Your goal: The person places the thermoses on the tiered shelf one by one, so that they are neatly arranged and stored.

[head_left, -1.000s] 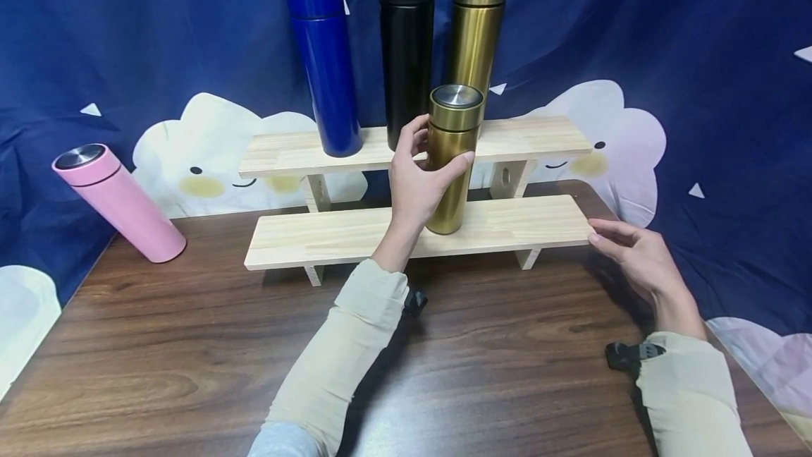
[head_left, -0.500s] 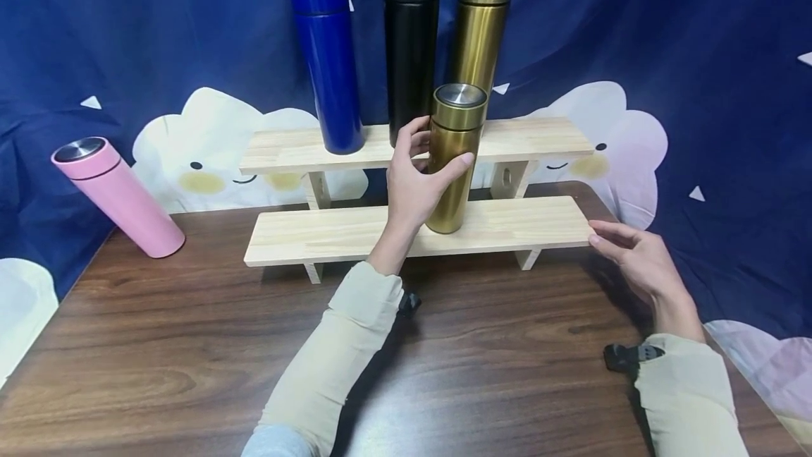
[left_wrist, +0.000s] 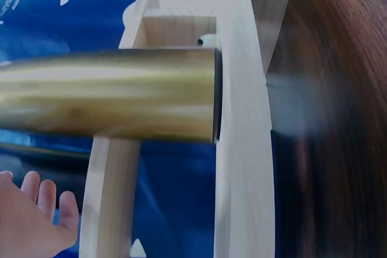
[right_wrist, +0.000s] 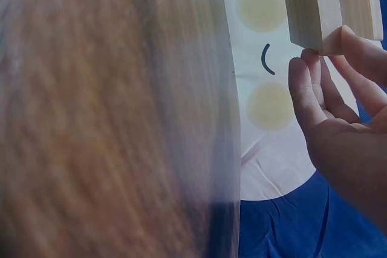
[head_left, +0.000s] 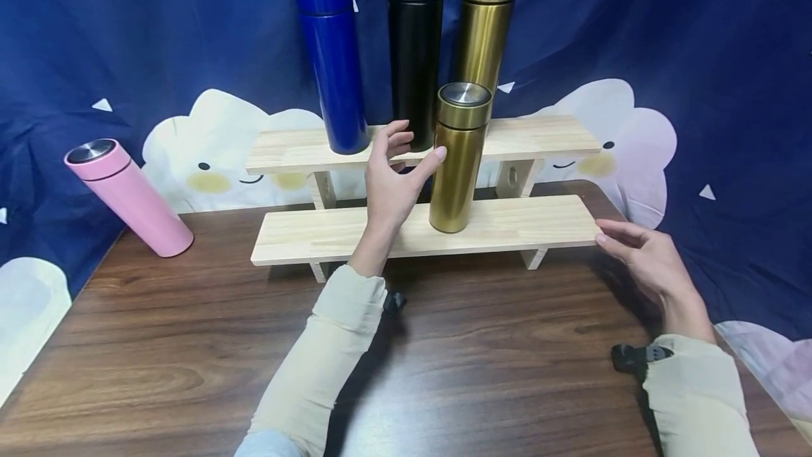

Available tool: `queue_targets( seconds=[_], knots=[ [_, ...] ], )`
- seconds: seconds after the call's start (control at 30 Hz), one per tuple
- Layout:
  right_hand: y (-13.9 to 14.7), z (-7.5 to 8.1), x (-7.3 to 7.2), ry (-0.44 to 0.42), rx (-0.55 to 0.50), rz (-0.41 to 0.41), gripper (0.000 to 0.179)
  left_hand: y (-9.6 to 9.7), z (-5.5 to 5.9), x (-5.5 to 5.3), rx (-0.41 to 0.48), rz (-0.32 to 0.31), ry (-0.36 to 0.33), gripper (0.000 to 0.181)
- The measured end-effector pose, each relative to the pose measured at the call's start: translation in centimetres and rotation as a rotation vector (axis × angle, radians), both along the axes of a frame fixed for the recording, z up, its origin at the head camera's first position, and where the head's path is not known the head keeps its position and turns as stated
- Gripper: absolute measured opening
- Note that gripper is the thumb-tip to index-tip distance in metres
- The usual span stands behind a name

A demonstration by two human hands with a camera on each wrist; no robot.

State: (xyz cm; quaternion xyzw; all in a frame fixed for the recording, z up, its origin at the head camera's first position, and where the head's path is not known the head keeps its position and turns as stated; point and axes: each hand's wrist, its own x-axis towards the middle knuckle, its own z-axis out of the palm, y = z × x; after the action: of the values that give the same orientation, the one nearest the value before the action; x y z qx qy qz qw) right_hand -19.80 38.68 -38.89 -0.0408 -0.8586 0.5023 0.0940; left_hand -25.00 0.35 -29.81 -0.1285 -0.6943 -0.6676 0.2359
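A short gold thermos bottle [head_left: 455, 175] with a steel-topped lid stands upright on the lower step of a two-tier wooden shelf [head_left: 533, 221]. Just left of it is my left hand [head_left: 388, 192], fingers spread and thumb tip close to the bottle's side. In the left wrist view that hand [left_wrist: 36, 225] shows apart from the gold bottle [left_wrist: 139, 95], with nothing in it. My right hand [head_left: 653, 259] pinches the right end of the lower step; the right wrist view shows its fingertips [right_wrist: 300, 74] at the corner of the wood.
On the upper step stand a blue bottle [head_left: 333, 76], a black bottle [head_left: 416, 55] and a taller gold bottle [head_left: 487, 34]. A pink bottle [head_left: 130, 196] tilts to the left at the table's left side. A dark blue curtain [head_left: 729, 76] hangs behind the brown table [head_left: 482, 344].
My left hand has let go of the short gold bottle and moved left, its fingers opening. The bottle stays on the lower step. My right hand keeps its place at the shelf end.
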Motion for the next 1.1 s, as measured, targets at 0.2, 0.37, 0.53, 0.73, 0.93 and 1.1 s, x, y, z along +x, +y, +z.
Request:
queue_targets(
  seconds=[0.2,0.37,0.53,0.73,0.93,1.1],
  knots=[
    [0.2,-0.1,0.2,-0.009,-0.002,-0.002,0.052,-1.3,-0.3,-0.1,0.015,0.02,0.029,0.056],
    [0.1,-0.1,0.2,-0.023,0.011,-0.009,0.056,-2.5,-0.4,-0.3,0.058,0.04,0.039,0.054],
    [0.0,0.0,0.1,-0.026,0.036,-0.018,0.058,-3.6,-0.3,-0.4,0.085,0.07,0.043,0.053],
    [0.0,0.1,0.1,-0.012,0.046,-0.01,0.057,-4.9,-0.5,-0.3,0.09,0.105,0.037,0.051],
    [0.2,-0.1,0.0,-0.007,0.049,-0.007,0.057,-6.5,-0.6,0.0,0.089,0.155,0.036,0.049],
    [0.1,-0.1,0.0,-0.005,0.051,-0.008,0.058,-8.1,-0.5,0.1,0.086,0.197,0.032,0.048]
  ],
)
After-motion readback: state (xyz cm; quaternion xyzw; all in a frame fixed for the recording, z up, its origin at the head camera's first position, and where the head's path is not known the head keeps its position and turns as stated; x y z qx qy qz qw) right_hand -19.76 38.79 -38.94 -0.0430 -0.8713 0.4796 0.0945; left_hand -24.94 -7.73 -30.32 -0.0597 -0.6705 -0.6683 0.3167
